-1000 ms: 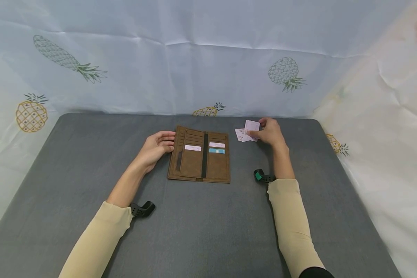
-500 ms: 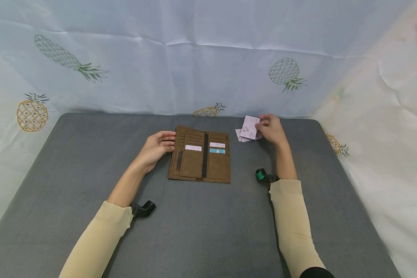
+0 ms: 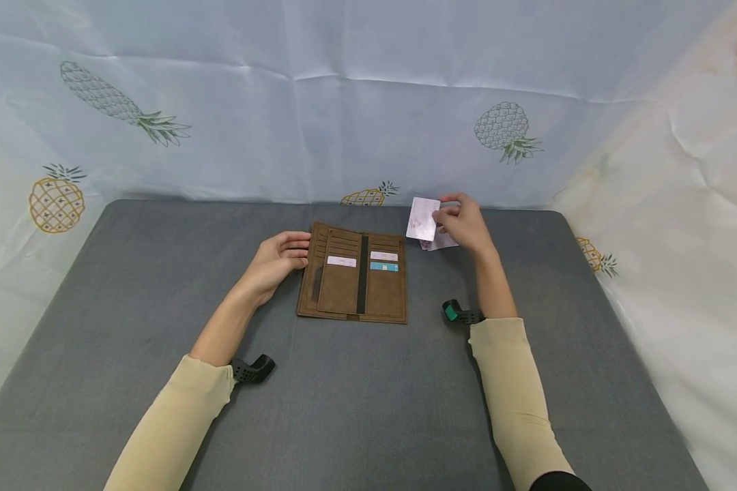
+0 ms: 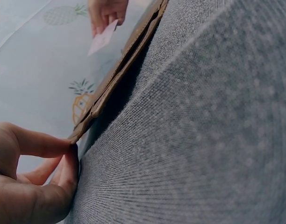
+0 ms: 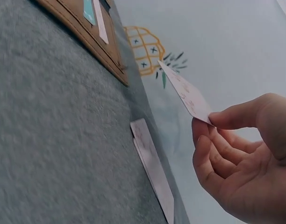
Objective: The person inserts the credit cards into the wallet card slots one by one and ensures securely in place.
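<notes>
An unfolded brown wallet (image 3: 338,290) lies on the table, with two pink cards (image 3: 342,261) and a blue card (image 3: 384,266) in its slots. The left hand (image 3: 271,267) pinches the wallet's left edge between thumb and fingers, as the left wrist view shows. To the wallet's right, the right hand (image 3: 467,224) pinches a pale pink card (image 5: 187,95) by one edge, raised off the table. Beneath it, further pink cards (image 5: 154,172) lie overlapped on the table; in the head view the hand and held card partly cover them.
The grey table (image 3: 344,409) ends at a white curtain (image 3: 282,136) with pineapple prints, which rises behind it and along the sides. Black wrist devices (image 3: 253,369) sit at both sleeve cuffs.
From the loose pile the right hand has lifted one card and carried it left, toward the wallet's upper right corner. The left hand and the wallet have stayed put.
</notes>
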Tool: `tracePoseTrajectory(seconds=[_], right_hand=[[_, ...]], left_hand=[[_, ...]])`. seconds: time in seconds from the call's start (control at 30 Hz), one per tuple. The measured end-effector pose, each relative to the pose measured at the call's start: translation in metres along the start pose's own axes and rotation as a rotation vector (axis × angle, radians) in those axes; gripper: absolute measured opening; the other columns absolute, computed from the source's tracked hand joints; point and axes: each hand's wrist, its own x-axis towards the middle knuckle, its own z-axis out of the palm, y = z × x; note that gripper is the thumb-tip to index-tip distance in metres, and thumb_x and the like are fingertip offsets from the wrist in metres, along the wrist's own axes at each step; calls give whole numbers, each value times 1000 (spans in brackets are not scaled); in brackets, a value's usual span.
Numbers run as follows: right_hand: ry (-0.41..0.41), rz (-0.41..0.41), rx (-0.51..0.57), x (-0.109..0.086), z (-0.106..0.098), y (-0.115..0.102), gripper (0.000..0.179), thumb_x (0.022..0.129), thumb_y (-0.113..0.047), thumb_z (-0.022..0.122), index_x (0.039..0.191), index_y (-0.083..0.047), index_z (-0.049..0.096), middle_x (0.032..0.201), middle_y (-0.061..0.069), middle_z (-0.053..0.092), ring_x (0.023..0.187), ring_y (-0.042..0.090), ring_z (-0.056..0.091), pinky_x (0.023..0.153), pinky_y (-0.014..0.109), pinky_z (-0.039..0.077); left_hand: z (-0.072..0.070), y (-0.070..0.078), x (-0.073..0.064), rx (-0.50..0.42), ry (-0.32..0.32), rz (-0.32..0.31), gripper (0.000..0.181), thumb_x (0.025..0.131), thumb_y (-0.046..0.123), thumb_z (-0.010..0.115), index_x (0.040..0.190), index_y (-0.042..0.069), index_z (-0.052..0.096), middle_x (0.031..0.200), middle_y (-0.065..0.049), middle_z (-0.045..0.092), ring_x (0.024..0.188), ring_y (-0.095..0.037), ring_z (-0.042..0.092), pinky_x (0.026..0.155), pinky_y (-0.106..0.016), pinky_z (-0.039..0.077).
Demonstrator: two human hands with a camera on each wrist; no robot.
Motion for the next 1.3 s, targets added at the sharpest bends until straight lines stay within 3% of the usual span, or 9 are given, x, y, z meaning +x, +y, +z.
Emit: tracePoseTrajectory(seconds=[0.43, 0.63, 0.73, 0.97, 1.2, 1.3], right_hand=[[-3, -60, 38, 1, 35, -11, 42, 106, -7, 65, 145, 5, 55, 119, 34, 75, 92, 31, 74, 77, 32, 65], [-26, -74, 26, 0, 50, -19, 40, 104, -1, 61, 144, 6, 56, 116, 33, 75, 81, 25, 71, 76, 38, 65], [-42, -89, 21, -2, 58, -25, 40, 103, 0, 60, 143, 6, 57, 116, 32, 75, 82, 24, 72, 78, 40, 66], [-95, -151, 15, -8, 75, -33, 41, 106, 0, 62, 146, 6, 55, 116, 31, 76, 94, 43, 77, 85, 47, 68], [-108, -224, -72, -14, 90, -37, 38, 105, -2, 64, 142, 2, 58, 115, 27, 79, 92, 41, 80, 71, 29, 61], [-91, -255, -114, -17, 96, -40, 36, 105, -3, 65, 140, 1, 60, 114, 25, 80, 95, 38, 81, 71, 28, 58]], left_hand=[[0, 0, 1, -1, 0, -10, 58, 104, -13, 54, 160, -1, 46, 156, -26, 50, 136, -33, 58, 96, -14, 58], [0, 0, 0, -3, 0, -13, 58, 104, -13, 54, 160, 0, 46, 156, -25, 50, 136, -33, 58, 96, -15, 58], [0, 0, 0, -3, 1, -14, 58, 104, -13, 54, 160, 0, 46, 156, -25, 50, 136, -33, 58, 96, -14, 58], [-1, 0, -1, -3, 4, -12, 57, 104, -13, 54, 160, 0, 46, 156, -26, 50, 137, -34, 58, 96, -14, 58], [0, 0, -1, 4, 6, -6, 58, 104, -13, 54, 160, -1, 46, 155, -26, 50, 136, -34, 57, 95, -14, 58], [1, 0, -1, 3, 4, -2, 57, 104, -13, 54, 160, -1, 46, 155, -26, 50, 136, -34, 57, 95, -13, 58]])
